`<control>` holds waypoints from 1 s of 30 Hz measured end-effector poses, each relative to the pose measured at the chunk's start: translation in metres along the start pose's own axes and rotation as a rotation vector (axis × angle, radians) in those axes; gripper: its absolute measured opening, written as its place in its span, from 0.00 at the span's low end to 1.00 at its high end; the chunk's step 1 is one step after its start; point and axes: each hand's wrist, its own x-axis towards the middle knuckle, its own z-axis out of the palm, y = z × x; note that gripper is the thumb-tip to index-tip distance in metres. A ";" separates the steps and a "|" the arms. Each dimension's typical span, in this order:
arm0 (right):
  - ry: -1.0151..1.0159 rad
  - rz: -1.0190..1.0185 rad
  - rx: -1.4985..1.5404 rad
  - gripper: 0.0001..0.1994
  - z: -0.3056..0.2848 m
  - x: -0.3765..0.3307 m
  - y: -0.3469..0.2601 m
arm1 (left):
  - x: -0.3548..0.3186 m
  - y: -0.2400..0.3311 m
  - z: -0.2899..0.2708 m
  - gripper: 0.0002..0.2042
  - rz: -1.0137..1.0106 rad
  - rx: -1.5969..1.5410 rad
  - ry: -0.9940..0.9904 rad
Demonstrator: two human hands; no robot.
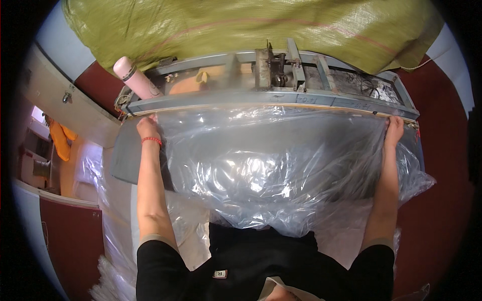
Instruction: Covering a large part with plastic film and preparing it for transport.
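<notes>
Clear plastic film [271,170] is spread across a grey work surface [131,155] and hangs over its front edge toward me. At the film's far left corner my left hand [148,129], with a red bead bracelet on the wrist, is closed on the plastic. My right hand [394,131] pinches the far right part of it. Between the hands the film's far edge runs along a long metal bar [226,103] with a thin yellowish strip on its near side. Both arms are stretched forward, wide apart.
Behind the bar, a metal frame [321,94] carries a dark mechanism [273,70]. A pink bottle [134,78] and a banana peel [202,78] rest at its left. Yellow-green woven sheeting [251,30] covers the back. More plastic film [113,261] lies at lower left, near an open door [70,95].
</notes>
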 end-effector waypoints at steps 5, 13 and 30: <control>-0.114 -0.151 -0.025 0.08 -0.029 -0.016 -0.015 | -0.100 0.005 -0.015 0.17 0.512 0.836 -0.086; -0.247 -0.348 -0.469 0.10 -0.163 -0.119 -0.059 | -0.179 0.029 -0.028 0.07 0.821 1.142 -0.234; -1.301 -0.448 -0.095 0.22 0.087 -0.252 -0.238 | -0.325 0.043 0.059 0.11 1.152 0.597 -0.762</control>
